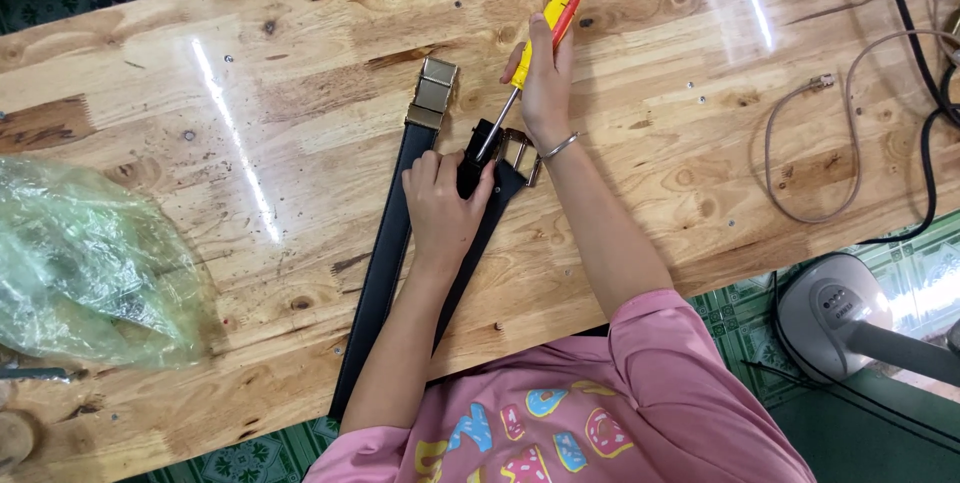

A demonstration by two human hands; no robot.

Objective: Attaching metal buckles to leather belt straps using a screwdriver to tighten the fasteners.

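Two black leather belts (385,273) lie side by side on a varnished pine worktable (250,73), one tipped with a brass-coloured buckle (436,93), the other with a silver-coloured frame buckle (518,155). The left hand (443,208) is curled shut over the second belt's end, pinning it flat so it cannot shift. The right hand (545,83) is closed around a yellow-handled screwdriver (548,23), held steeply so its tip bears down on the black clasp (484,143) beside the frame. A crumpled clear plastic bag (85,273) sits at the table's left; cables (850,113) trail at the right.
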